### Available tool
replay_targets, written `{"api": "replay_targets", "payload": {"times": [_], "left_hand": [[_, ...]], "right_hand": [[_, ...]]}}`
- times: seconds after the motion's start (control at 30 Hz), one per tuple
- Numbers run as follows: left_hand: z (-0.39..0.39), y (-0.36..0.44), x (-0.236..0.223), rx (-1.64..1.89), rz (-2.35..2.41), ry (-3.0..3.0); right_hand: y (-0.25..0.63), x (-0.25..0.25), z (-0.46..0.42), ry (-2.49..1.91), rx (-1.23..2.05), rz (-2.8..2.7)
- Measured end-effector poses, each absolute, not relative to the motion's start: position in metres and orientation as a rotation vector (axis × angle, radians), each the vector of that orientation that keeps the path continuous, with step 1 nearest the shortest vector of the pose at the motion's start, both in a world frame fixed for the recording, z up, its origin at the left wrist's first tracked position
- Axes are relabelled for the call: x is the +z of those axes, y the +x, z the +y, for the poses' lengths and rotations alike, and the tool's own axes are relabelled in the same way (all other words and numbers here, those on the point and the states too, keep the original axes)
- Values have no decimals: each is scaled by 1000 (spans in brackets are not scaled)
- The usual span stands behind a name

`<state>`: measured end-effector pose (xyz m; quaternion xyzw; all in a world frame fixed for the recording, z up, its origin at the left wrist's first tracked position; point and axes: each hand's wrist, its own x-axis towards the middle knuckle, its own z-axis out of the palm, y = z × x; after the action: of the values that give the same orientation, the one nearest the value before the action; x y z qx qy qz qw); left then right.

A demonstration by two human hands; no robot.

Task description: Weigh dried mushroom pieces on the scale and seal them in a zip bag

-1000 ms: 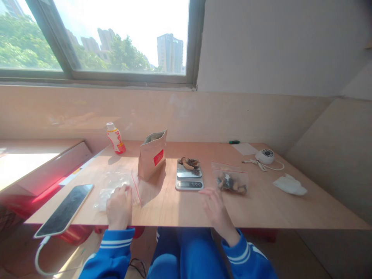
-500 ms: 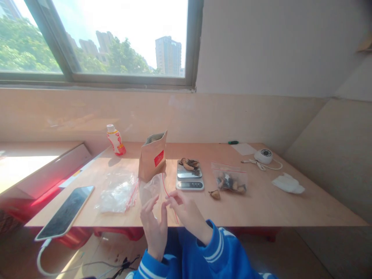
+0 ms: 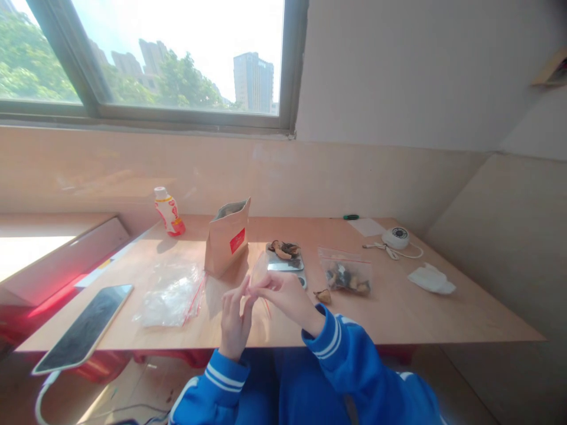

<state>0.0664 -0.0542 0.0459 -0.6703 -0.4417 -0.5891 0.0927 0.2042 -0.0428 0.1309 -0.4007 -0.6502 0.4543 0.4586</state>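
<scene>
Between my two hands is a clear zip bag [image 3: 258,270], thin and hard to see, with a red line along its seal. My right hand [image 3: 290,298] pinches it with thumb and fingertips. The fingers of my left hand [image 3: 235,323] are closed at the bag's edge, thumb and forefinger meeting right by the right hand's fingertips. Just behind the hands stands a kitchen scale [image 3: 283,267], its front partly covered by my right hand. Dried brown and black pieces [image 3: 283,250], looking like dried mushrooms, lie on it.
Left of the hands lie several flat clear zip bags [image 3: 170,298] and a phone [image 3: 84,327] on a cable. An open kraft pouch [image 3: 227,239] and a bottle [image 3: 169,211] stand behind. On the right are a filled zip bag [image 3: 348,274], one loose piece [image 3: 323,296], a tissue [image 3: 432,278] and a white camera [image 3: 395,238].
Both hands have risen and come closer together, bringing the clear bag up in front of the scale. My left fingers have closed from a spread pose. The view has shifted slightly right.
</scene>
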Motion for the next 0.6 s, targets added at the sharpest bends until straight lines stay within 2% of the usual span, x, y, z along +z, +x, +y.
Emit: {"api": "replay_targets", "payload": {"times": [0.2,0.3,0.43,0.6], "left_hand": [[-24,60,68,-1943,-1511,-1619],[-8,60,73,-2062,-1631,-1609],[11,69,62,-2198,-1623,-1604],[22,80,29,-2222,-1606,-1588]], "right_hand": [[237,145,-11,-1193,1100,-1510],[259,148,7,-1141,1052,-1647],[284,132,33,-1151,706,-1982],[301,85,57,-1340,286,-2190]]}}
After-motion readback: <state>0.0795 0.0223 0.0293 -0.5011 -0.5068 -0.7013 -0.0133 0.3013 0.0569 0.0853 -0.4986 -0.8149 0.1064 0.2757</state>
